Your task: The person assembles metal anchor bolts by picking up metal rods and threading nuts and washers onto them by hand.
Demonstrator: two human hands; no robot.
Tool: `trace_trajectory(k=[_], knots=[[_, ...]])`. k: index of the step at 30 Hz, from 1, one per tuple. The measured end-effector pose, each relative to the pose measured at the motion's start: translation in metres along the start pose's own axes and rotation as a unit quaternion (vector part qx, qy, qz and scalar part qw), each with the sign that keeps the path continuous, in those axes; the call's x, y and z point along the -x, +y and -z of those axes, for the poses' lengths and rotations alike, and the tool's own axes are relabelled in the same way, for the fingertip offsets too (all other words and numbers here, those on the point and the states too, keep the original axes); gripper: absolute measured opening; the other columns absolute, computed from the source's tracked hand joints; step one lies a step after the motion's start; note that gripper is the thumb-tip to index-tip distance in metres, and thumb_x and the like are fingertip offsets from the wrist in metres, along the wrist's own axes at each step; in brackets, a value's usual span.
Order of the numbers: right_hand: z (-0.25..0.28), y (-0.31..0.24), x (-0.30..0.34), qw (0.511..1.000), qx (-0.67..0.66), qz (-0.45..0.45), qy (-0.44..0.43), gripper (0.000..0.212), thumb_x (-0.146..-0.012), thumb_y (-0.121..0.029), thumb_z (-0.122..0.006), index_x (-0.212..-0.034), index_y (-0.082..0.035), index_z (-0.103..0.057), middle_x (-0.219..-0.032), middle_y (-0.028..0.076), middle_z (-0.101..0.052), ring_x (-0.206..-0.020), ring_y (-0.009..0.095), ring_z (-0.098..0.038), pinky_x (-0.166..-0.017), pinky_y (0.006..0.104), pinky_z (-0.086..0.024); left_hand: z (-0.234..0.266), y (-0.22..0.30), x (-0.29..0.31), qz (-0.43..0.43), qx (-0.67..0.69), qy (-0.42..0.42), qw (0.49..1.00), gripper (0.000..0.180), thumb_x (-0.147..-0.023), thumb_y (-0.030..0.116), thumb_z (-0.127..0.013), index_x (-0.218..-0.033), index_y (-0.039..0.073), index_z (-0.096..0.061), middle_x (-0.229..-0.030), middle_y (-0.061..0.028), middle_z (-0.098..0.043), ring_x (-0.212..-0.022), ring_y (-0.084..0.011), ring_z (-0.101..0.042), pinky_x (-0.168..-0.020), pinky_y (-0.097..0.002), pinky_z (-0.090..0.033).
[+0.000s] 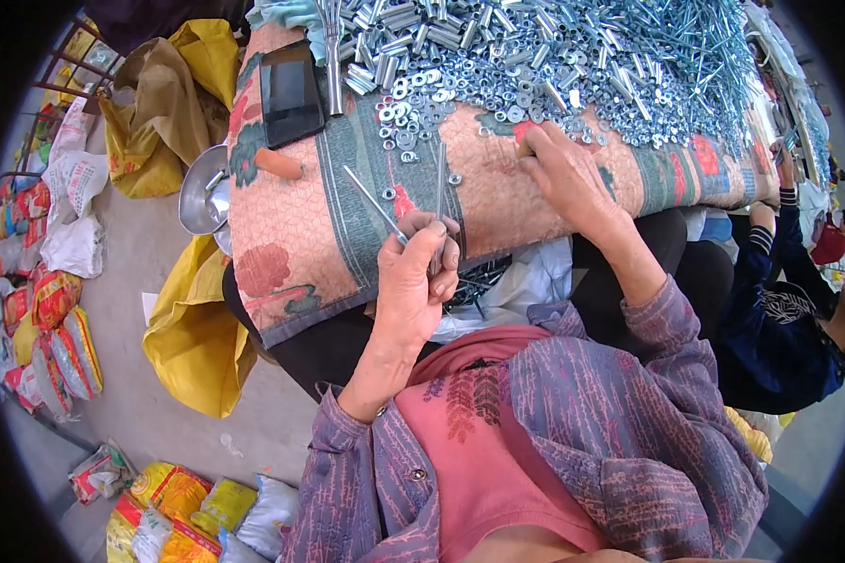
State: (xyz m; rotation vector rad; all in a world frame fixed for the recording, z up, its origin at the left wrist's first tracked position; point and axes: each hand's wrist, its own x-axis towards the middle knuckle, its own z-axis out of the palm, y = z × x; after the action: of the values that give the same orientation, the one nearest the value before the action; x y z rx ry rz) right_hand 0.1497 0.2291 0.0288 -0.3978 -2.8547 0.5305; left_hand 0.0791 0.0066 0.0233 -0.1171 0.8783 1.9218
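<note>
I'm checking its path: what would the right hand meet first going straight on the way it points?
Probably the loose washers at the near edge of the metal pile ahead of the right hand; depth is unclear.

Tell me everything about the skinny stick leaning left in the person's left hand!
The skinny stick is straight and shiny grey, like metal. It slants: its far end points up and leftward over the patterned cloth, and its near end is in the left hand. I can't tell whether its tip touches the cloth.
</note>
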Motion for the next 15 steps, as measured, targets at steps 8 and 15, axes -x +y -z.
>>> trace_trajectory(k=[8, 15], knots=[[0.0, -0.027, -0.01, 0.998, 0.003, 0.053, 0.03, 0.014, -0.079, -0.015, -0.059, -0.089, -0.006, -0.053, -0.084, 0.013, -0.051, -0.083, 0.031, -0.056, -0.068, 0.0409, -0.045, -0.001, -0.003, 0.001, -0.033, -0.011, 0.052, 0.998, 0.012, -0.086, 0.016, -0.056, -0.086, 0.004, -0.055, -0.06, -0.0031, -0.051, -0.038, -0.0055, -0.035, -0.034, -0.0187, -0.026], [-0.035, -0.047, -0.025, 0.993, -0.009, 0.101, 0.065, 0.017, -0.076, -0.013, -0.061, -0.092, -0.007, -0.057, -0.079, 0.011, -0.051, -0.071, 0.028, -0.055, -0.061, 0.0379, -0.045, 0.001, -0.003, 0.002, -0.03, -0.058, 0.062, 0.996, 0.011, -0.085, 0.016, -0.058, -0.087, 0.005, -0.055, -0.06, -0.0029, -0.051, -0.038, -0.0048, -0.035, -0.035, -0.0181, -0.025]])
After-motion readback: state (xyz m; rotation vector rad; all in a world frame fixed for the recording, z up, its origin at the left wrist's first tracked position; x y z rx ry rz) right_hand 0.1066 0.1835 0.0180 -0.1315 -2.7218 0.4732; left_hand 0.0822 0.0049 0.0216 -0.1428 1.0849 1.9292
